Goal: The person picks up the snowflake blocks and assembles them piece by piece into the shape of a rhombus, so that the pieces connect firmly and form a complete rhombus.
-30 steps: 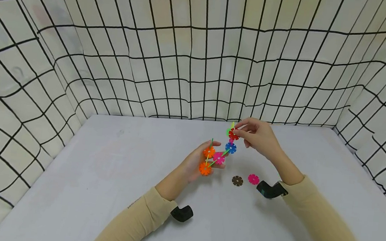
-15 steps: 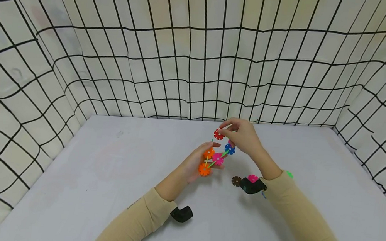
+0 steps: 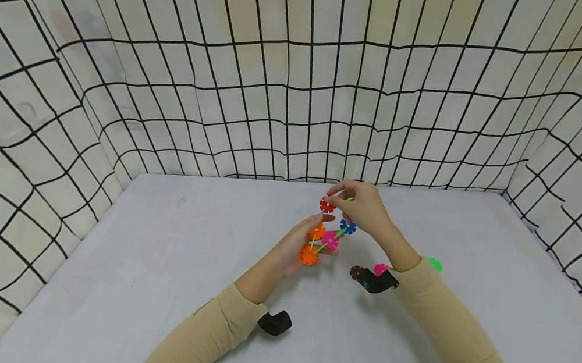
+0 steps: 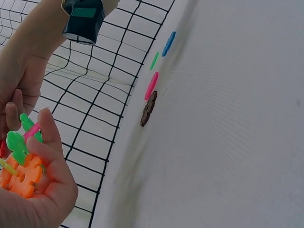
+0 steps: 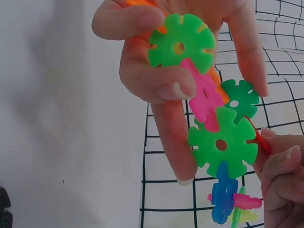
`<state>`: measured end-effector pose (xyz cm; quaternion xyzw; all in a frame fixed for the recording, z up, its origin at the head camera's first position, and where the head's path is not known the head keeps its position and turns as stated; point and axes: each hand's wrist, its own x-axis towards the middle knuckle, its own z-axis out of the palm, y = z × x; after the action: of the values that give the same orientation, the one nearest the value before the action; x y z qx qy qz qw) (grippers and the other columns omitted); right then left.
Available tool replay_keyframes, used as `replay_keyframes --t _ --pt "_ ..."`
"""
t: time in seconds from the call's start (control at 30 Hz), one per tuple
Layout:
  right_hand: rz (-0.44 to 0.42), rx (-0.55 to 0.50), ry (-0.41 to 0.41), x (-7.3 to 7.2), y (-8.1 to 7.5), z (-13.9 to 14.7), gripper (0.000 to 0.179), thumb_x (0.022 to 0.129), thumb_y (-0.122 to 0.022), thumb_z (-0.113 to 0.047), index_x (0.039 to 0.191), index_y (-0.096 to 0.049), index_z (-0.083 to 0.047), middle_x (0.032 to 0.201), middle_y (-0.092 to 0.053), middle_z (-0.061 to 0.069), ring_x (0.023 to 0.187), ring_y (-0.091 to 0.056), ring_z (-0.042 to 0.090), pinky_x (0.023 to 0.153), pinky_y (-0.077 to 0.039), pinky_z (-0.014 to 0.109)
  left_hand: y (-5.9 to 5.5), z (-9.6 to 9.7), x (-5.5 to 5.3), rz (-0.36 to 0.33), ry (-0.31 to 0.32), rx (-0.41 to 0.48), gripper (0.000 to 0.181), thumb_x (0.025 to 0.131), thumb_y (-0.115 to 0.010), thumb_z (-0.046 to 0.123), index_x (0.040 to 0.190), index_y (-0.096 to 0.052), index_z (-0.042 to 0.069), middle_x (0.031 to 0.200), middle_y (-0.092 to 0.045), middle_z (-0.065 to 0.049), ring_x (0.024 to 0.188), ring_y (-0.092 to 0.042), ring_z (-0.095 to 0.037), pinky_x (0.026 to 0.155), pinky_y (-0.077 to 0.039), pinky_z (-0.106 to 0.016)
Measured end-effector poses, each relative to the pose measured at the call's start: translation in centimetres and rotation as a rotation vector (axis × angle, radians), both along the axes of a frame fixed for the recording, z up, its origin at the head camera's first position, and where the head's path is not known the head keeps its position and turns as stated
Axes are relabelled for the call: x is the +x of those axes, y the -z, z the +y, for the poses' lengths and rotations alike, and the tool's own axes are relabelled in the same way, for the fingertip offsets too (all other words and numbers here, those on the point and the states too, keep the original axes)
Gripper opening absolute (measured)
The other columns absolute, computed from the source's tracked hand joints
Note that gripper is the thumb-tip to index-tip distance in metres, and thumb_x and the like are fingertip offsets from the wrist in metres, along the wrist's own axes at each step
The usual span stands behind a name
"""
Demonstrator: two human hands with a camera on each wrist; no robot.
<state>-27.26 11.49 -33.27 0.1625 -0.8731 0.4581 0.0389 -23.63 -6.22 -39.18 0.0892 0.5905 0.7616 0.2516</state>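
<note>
My left hand (image 3: pixel 294 246) holds a linked chain of slotted plastic snowflake discs. In the head view, its orange disc (image 3: pixel 309 256), pink disc (image 3: pixel 330 241) and blue disc (image 3: pixel 348 227) show. The right wrist view brings out green discs (image 5: pixel 223 144) joined by a pink one, with the left fingers (image 5: pixel 171 90) around them. Between thumb and fingertips, my right hand (image 3: pixel 367 207) pinches a red snowflake disc (image 3: pixel 327 205), just above the left fingertips. Seen from the right wrist, this red disc (image 5: pixel 258 135) is edge-on, right at the dark green disc (image 5: pixel 241 99).
Loose on the white table (image 3: pixel 181 282) lie a brown disc (image 3: pixel 356 272), a pink disc (image 3: pixel 380 269) and a green disc (image 3: pixel 435 264) by the right sleeve. A blue disc (image 4: pixel 168 43) shows in the left wrist view. Black-gridded walls (image 3: pixel 299 100) enclose the back and sides.
My right hand has moved left with the red disc, from the chain's far end to above the left fingertips, slowing in the last half second. The left hand has stayed almost still.
</note>
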Motion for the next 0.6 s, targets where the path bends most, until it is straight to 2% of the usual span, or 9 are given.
replay_keyframes --t 0.1,0.17,0.27,0.37,0.6 --pt "0.016 0.013 -0.017 -0.10 0.18 -0.03 0.013 0.097 -0.072 -0.013 0.106 -0.074 -0.004 0.088 -0.071 0.013 0.045 -0.050 0.018 0.046 -0.042 0.023 0.04 0.01 -0.01 0.006 -0.018 -0.006 0.056 0.110 -0.039 0.045 0.155 -0.040 0.012 0.127 -0.067 -0.016 0.084 -0.072 -0.014 0.063 -0.049 -0.019" --pt "0.020 0.017 -0.022 -0.16 0.25 -0.07 0.013 0.098 -0.072 -0.013 0.107 -0.075 -0.004 0.088 -0.072 0.014 0.046 -0.051 0.018 0.046 -0.043 0.023 0.14 0.01 -0.06 0.008 -0.032 -0.013 0.054 0.110 -0.040 0.044 0.154 -0.042 0.013 0.128 -0.066 -0.019 0.083 -0.072 -0.014 0.063 -0.049 -0.019" --pt "0.023 0.017 -0.027 -0.30 0.31 -0.10 0.014 0.097 -0.072 -0.013 0.107 -0.076 -0.003 0.091 -0.072 0.014 0.046 -0.051 0.019 0.047 -0.043 0.023 0.29 -0.06 -0.13 0.030 -0.040 -0.037 0.055 0.110 -0.040 0.044 0.154 -0.043 0.011 0.139 -0.057 -0.026 0.084 -0.072 -0.014 0.063 -0.049 -0.019" --pt "0.016 0.010 -0.033 -0.43 0.40 -0.09 0.014 0.098 -0.072 -0.013 0.107 -0.076 -0.003 0.092 -0.072 0.011 0.047 -0.052 0.019 0.048 -0.044 0.023 0.35 -0.13 -0.16 0.053 -0.048 -0.074 0.057 0.111 -0.040 0.044 0.154 -0.042 0.007 0.138 -0.057 -0.027 0.086 -0.072 -0.014 0.063 -0.048 -0.019" --pt "-0.022 -0.023 -0.044 -0.62 0.52 -0.04 0.014 0.099 -0.071 -0.013 0.105 -0.079 -0.003 0.086 -0.072 0.007 0.048 -0.050 0.018 0.047 -0.043 0.023 0.46 -0.15 -0.30 0.118 -0.061 -0.164 0.055 0.110 -0.040 0.046 0.147 -0.049 0.006 0.119 -0.070 -0.017 0.091 -0.074 -0.020 0.066 -0.046 -0.024"
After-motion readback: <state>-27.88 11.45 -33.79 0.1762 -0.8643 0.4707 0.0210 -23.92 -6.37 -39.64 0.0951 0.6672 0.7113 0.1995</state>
